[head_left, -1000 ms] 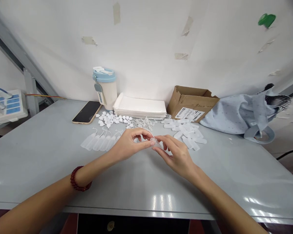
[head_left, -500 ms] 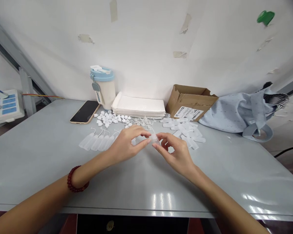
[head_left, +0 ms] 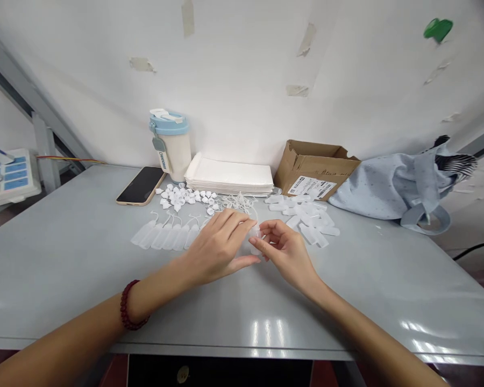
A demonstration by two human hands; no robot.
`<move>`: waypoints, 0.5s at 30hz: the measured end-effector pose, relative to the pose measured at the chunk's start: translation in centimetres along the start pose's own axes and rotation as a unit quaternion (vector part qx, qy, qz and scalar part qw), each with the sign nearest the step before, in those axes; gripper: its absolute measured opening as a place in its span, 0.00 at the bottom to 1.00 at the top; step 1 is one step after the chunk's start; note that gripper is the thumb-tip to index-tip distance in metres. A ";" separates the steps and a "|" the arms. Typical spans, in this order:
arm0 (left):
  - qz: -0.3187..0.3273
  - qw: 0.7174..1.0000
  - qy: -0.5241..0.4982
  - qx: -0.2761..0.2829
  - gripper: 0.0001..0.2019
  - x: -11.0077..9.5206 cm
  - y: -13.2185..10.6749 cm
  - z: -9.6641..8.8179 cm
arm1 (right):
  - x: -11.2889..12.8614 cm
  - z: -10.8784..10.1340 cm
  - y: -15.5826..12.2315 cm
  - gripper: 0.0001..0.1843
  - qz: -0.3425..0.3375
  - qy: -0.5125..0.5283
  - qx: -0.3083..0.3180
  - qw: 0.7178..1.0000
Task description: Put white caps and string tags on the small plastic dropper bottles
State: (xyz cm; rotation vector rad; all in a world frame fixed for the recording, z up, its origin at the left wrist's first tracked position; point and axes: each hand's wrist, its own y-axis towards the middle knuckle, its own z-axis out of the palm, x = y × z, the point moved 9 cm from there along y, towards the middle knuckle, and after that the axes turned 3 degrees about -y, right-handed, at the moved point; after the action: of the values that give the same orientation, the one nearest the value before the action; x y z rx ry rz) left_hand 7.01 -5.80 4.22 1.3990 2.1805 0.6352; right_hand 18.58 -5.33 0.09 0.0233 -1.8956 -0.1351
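Note:
My right hand (head_left: 284,247) pinches a small translucent plastic sleeve (head_left: 255,243) between thumb and fingers, upright above the table. A thin white cord (head_left: 255,208) rises from its top. My left hand (head_left: 221,242) is beside it, fingers stretched and thumb apart; its fingertips reach the sleeve's top, and whether they touch it is unclear. Behind the hands lies a tangle of white cords (head_left: 237,201). Left of them are small white caps (head_left: 177,196) and a row of corded sleeves (head_left: 167,236). To the right are loose translucent sleeves without visible cords (head_left: 306,215).
At the back stand a blue-lidded cup (head_left: 173,145), a stack of white paper packets (head_left: 232,174) and an open cardboard box (head_left: 314,169). A phone (head_left: 141,185) lies at left. A light blue cloth bag (head_left: 387,185) rests at right against the wall.
My left hand has gone from a pinch at the sleeve's top to spread fingers, thumb lowered. The sleeve has turned more upright and dropped slightly in my right hand.

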 end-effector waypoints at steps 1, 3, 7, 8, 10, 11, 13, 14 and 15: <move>0.000 1.000 0.003 -0.001 0.19 0.0 0.0 0.0 | -0.1 0.1 0.0 0.17 0.003 0.005 0.001 1.000; -0.007 1.000 -0.010 -0.001 0.17 0.1 0.0 0.0 | -0.2 0.2 0.1 0.18 0.002 0.010 0.002 1.000; -0.050 0.995 -0.086 0.023 0.19 1.2 0.2 0.0 | -0.5 0.7 0.1 0.18 -0.006 0.007 0.026 1.000; -0.067 0.991 -0.105 0.038 0.19 1.7 0.2 0.1 | -0.5 0.8 0.1 0.18 -0.010 -0.002 0.036 0.999; -0.100 0.982 -0.138 0.080 0.19 2.6 0.1 0.2 | -0.3 1.2 0.0 0.18 -0.023 -0.038 0.060 0.997; -0.115 0.976 -0.152 0.102 0.19 3.1 0.0 0.3 | -0.1 1.5 0.0 0.18 -0.033 -0.060 0.074 0.995; -0.144 0.963 -0.175 0.148 0.18 3.9 -0.5 0.7 | 0.3 2.1 -0.3 0.19 -0.055 -0.110 0.109 0.986; -0.155 0.957 -0.183 0.166 0.18 4.2 -0.8 0.9 | 0.4 2.5 -0.4 0.19 -0.069 -0.135 0.126 0.980; -0.163 0.952 -0.186 0.180 0.18 4.5 -1.1 1.0 | 0.6 2.8 -0.6 0.20 -0.083 -0.158 0.140 0.974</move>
State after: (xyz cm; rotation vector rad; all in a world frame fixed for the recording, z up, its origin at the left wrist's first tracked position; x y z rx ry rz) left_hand 5.19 -1.92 2.14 1.1611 2.2036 -0.1468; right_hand 15.68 -5.70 -0.32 0.3738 -2.2181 0.0188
